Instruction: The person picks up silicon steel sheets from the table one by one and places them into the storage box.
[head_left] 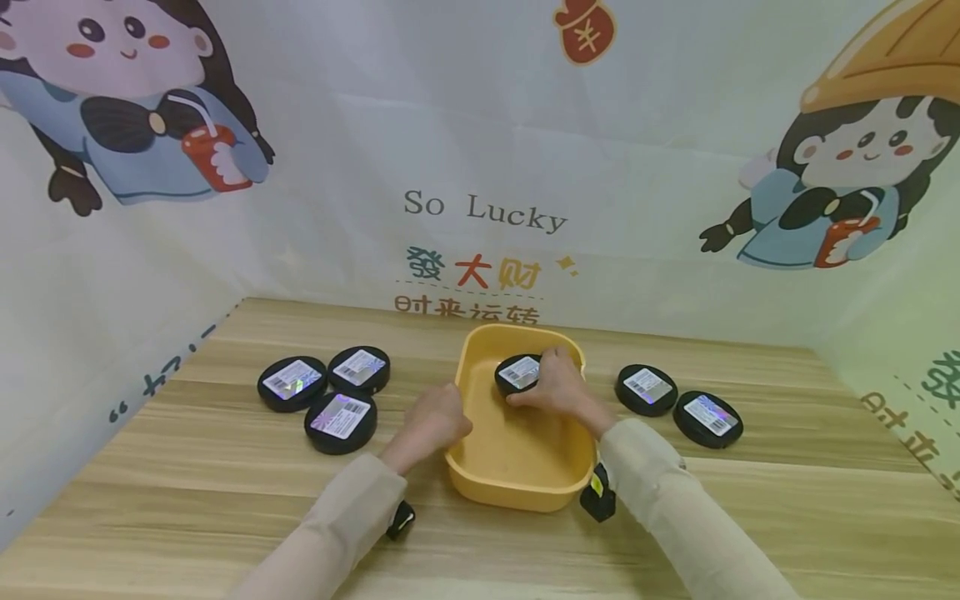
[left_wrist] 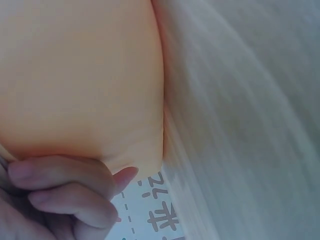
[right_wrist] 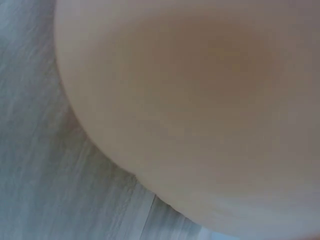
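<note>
A yellow tub [head_left: 480, 479] stands on the wooden table [head_left: 187, 500] in the middle of the head view. My right hand [head_left: 558, 387] reaches into it and grips a round black tin [head_left: 517, 372] with a white label at the tub's far end. My left hand [head_left: 435, 421] rests against the tub's left wall with its fingers curled. In the left wrist view those fingers [left_wrist: 60, 192] lie curled against the tub's outer wall [left_wrist: 80, 85]. The right wrist view is filled by the blurred tub wall [right_wrist: 200, 100].
Three black labelled tins [head_left: 341, 422] lie to the left of the tub, two more [head_left: 647, 389] to its right. A printed cartoon backdrop [head_left: 480, 167] closes the table at the back and on both sides.
</note>
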